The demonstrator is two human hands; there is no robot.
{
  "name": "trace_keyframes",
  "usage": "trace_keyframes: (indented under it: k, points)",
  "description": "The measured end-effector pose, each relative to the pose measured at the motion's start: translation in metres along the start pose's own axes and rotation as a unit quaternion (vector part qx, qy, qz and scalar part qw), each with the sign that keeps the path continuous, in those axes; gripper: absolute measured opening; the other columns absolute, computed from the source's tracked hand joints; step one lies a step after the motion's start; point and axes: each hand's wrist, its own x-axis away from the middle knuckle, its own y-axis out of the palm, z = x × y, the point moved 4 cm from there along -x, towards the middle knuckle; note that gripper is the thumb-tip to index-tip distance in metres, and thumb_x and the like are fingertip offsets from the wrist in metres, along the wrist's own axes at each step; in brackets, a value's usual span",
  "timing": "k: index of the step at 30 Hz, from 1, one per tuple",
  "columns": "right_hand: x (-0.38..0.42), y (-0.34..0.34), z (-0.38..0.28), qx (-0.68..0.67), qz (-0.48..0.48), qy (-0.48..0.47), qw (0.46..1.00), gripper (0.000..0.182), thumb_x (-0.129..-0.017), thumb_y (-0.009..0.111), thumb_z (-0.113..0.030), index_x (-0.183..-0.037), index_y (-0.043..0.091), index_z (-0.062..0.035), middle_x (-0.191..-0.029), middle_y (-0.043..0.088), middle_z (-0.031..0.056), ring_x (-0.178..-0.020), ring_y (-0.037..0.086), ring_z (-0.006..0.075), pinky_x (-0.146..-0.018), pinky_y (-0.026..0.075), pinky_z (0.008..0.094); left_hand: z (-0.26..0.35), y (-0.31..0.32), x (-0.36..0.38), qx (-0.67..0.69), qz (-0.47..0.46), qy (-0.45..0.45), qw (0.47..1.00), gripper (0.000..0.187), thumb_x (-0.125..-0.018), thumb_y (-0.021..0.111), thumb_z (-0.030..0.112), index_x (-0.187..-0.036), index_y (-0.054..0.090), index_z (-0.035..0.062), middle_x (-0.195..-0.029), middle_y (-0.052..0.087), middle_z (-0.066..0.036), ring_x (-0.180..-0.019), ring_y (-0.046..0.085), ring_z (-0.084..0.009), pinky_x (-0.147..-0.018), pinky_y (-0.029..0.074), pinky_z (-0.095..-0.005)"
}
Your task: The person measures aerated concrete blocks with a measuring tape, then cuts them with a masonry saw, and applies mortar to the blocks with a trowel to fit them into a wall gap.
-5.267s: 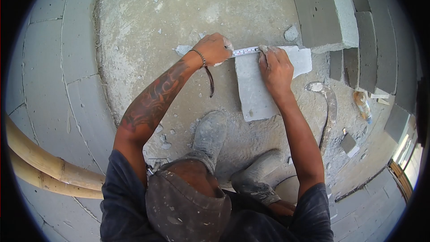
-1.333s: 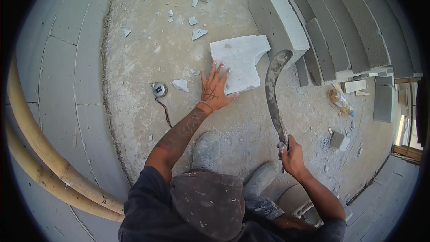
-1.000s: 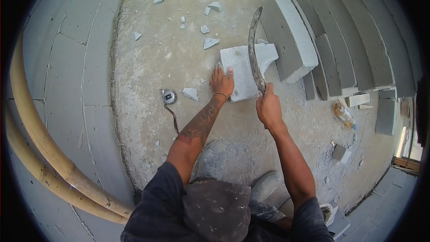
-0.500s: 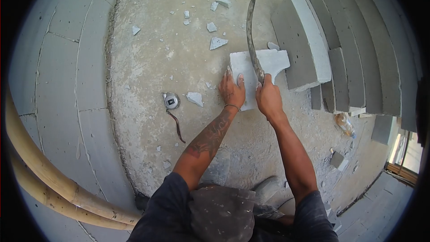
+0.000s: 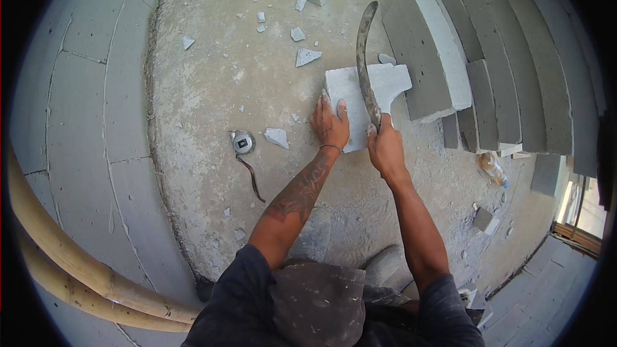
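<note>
A pale lightweight concrete block [image 5: 344, 83] lies on the floor in front of me, its right side cut away in a rounded notch. My left hand [image 5: 330, 122] grips the block's left edge, with the thumb on top and the fingers along the side. In my right hand [image 5: 385, 148] is a long, curved, mottled blade [image 5: 364, 51] like a machete. My fingers are closed round its lower end, and the handle is hidden. The blade stretches away from me, over the block and past its far edge.
A tape measure [image 5: 242, 142] with a dark strap and several block chips [image 5: 308, 57] lie on the floor. Large grey blocks [image 5: 421, 58] stand in a row at right, near a plastic bottle [image 5: 492, 170]. Bamboo poles [image 5: 83, 254] are at lower left, beside a block wall [image 5: 77, 103].
My right hand has drawn back slightly toward me with the blade, whose tip now leans more to the right. My left hand stays on the block. The whole view has shifted a little.
</note>
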Motion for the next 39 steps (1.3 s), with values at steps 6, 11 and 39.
trace_keyframes:
  k: [6,11,39]
  points:
    - [0.013,-0.067,-0.065,-0.105,0.105,-0.041,0.988,0.019,-0.084,0.049,-0.006,-0.097,0.038,0.0035,-0.067,0.055,0.0292,-0.066,0.056,0.0451,-0.054,0.042,0.0454,-0.001,0.003,-0.003,-0.018,-0.012,-0.003,1.0,0.055,-0.089,0.044,0.032,-0.128,0.036,-0.006,-0.126,0.042,-0.024,-0.117,0.039,-0.0361,-0.099,0.025,-0.0437]
    - [0.024,0.004,0.002,0.038,0.0,-0.029,0.999,0.018,-0.084,0.048,-0.007,-0.095,0.038,0.0033,-0.069,0.056,0.0288,-0.066,0.055,0.0472,-0.058,0.041,0.0514,-0.003,0.002,-0.005,0.03,-0.001,-0.008,1.0,0.051,-0.09,0.041,0.03,-0.125,0.038,-0.0069,-0.126,0.042,-0.025,-0.117,0.04,-0.0362,-0.099,0.024,-0.0446]
    - [0.026,-0.043,-0.033,-0.073,0.102,-0.027,0.992,0.022,-0.083,0.051,-0.009,-0.096,0.039,0.0039,-0.062,0.055,0.0276,-0.063,0.056,0.0459,-0.054,0.042,0.0498,-0.002,-0.001,-0.006,0.03,0.0,0.011,0.999,0.05,-0.09,0.041,0.031,-0.124,0.04,-0.0064,-0.125,0.043,-0.025,-0.116,0.039,-0.0378,-0.099,0.025,-0.0447]
